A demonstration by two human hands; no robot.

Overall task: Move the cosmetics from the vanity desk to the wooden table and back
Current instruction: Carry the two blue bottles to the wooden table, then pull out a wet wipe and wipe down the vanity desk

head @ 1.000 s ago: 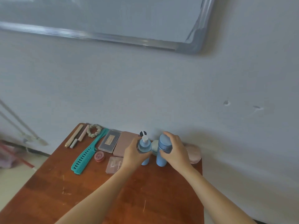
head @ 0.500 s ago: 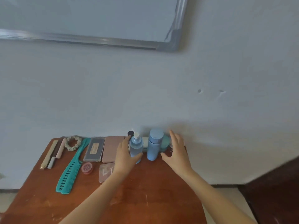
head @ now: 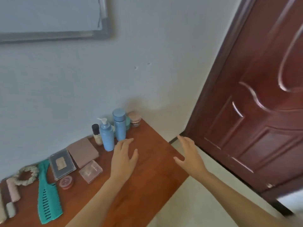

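The cosmetics are on the wooden table (head: 147, 174), ranged along its far edge against the wall (head: 147, 46). At the back right corner 2 blue bottles stand upright side by side: a pump bottle (head: 106, 138) and a taller capped bottle (head: 119, 128). A small dark-capped bottle (head: 97, 134) stands just left of the pump bottle. To the right of the capped bottle are a teal jar (head: 128, 122), partly hidden behind it, and a pink-lidded jar (head: 135, 119) at the corner.

Leftward lie a flat mauve case (head: 82, 152), a clear-lidded grey palette (head: 61, 164), a small clear compact (head: 90, 171) and a little red pot (head: 66, 182). Beyond them come a teal comb (head: 47, 194), a pale scrunchie (head: 26, 175) and a pink tube (head: 13, 190). The things at the far left edge are too blurred to name.

The left hand (head: 124, 159) is over the table just in front of the 2 blue bottles, fingers straight and spread, holding nothing. It may be resting on the wood, but I cannot tell. The right hand (head: 190, 154) is empty too, fingers loose and splayed, past the table's right edge and above the pale floor (head: 196, 203).

A dark red panelled door (head: 254, 112) fills the right side, and the corner of a grey-framed whiteboard (head: 49, 17) hangs on the wall at upper left.
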